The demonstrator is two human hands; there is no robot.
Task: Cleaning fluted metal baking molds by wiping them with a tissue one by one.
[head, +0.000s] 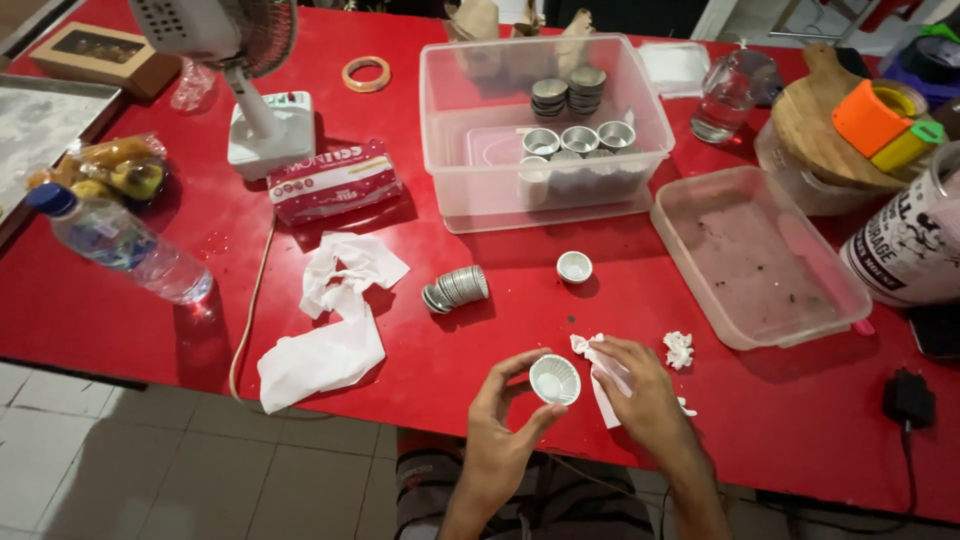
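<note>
My left hand (503, 420) holds a small fluted metal tart mould (554, 379) by its rim, just above the red table's (120, 310) near edge. My right hand (640, 393) grips a folded white tissue (598, 360) right beside the mould. A stack of the same moulds (455, 289) lies on its side in front of my hands, and a single mould (574, 267) stands upright a little further back. A crumpled tissue ball (679, 349) rests to the right of my right hand.
A clear plastic tub (450, 130) with several moulds stands at the back centre, and a shallow clear tray (760, 260) at the right. Loose tissues (335, 320), a tissue pack (333, 182), a water bottle (120, 243) and a fan base (268, 130) lie to the left.
</note>
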